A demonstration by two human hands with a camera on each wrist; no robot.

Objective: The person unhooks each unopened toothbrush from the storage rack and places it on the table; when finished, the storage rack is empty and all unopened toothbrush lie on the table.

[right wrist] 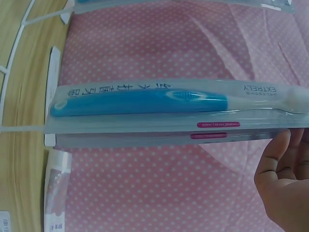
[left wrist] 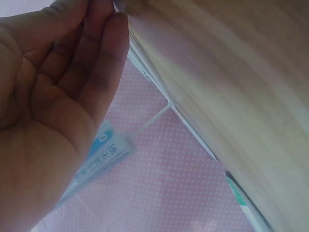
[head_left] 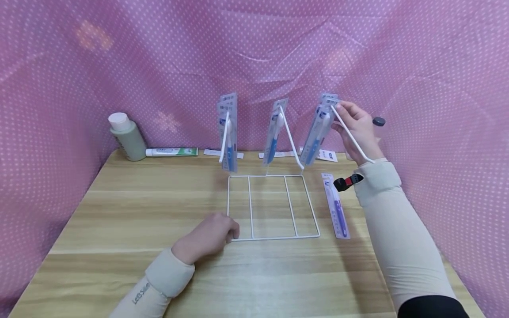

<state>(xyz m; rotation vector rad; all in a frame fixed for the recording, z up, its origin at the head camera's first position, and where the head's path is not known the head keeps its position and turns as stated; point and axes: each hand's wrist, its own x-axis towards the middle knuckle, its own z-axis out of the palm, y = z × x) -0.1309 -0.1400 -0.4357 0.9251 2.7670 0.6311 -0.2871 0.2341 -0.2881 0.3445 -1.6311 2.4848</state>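
A white wire display rack (head_left: 274,239) stands on the table, with packaged blue toothbrushes hanging from its three arms: several on the left (head_left: 229,137), at least one in the middle (head_left: 274,132), and a group on the right (head_left: 316,137). My left hand (head_left: 210,234) pinches the front left corner of the rack's base; its curled fingers (left wrist: 99,63) fill the left wrist view's upper left. At the top of the right group, my right hand (head_left: 359,128) pinches a packaged toothbrush (right wrist: 145,101) by its edge, thumb (right wrist: 275,150) against the wrapper.
A packaged purple toothbrush (head_left: 337,207) lies right of the rack, beneath my right forearm. Along the back edge are a green bottle (head_left: 131,139) with a white cap, a toothpaste tube (head_left: 172,152) and flat white packages (head_left: 328,155). Pink dotted cloth (head_left: 254,53) encloses the table's back and sides.
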